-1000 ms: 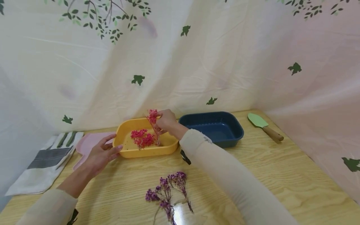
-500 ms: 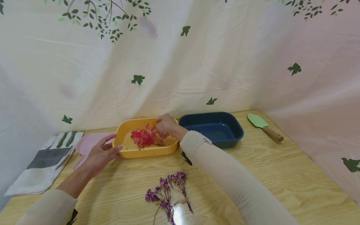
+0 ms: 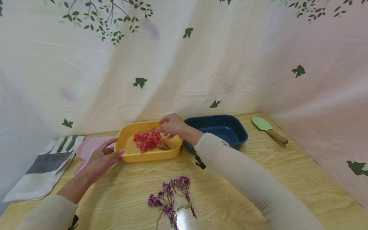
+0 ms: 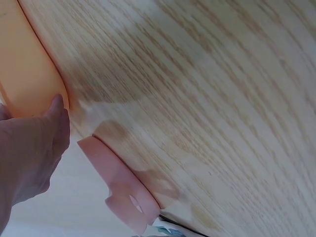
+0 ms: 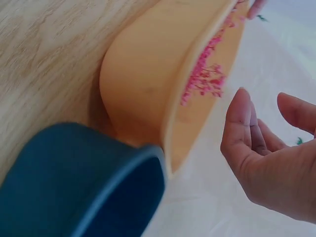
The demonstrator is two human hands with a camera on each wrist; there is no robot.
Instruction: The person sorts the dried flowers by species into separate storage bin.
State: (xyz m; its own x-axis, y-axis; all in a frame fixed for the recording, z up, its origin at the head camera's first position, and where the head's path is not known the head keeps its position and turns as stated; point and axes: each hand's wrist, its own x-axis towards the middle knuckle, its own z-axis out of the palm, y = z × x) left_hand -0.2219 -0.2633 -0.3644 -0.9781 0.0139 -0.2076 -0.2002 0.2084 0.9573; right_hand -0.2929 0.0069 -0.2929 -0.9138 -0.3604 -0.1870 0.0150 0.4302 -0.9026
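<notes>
A yellow tray (image 3: 155, 156) stands against the cloth at the back of the table, with pink dried flowers (image 3: 148, 140) lying in it. My left hand (image 3: 100, 159) holds the tray's left end, thumb on its near wall; the fingers beyond are partly hidden. Over the tray's right end is my right hand (image 3: 173, 125), holding nothing, its fingers loosely bent. The right wrist view shows this hand (image 5: 271, 158) apart from the flowers (image 5: 207, 81). Purple dried flowers (image 3: 169, 195) lie on the table in front.
A dark blue tray (image 3: 242, 137) stands right beside the yellow one. Farther right lies a green trowel (image 3: 262, 123) with a wooden handle. At the left are a pink flat piece (image 3: 89, 147) and a striped cloth (image 3: 49, 163). Cloth hangs behind the table.
My right hand has lowered the upright pink sprig into the yellow tray, let it go, and risen slightly away. The left hand has stayed at the tray's end.
</notes>
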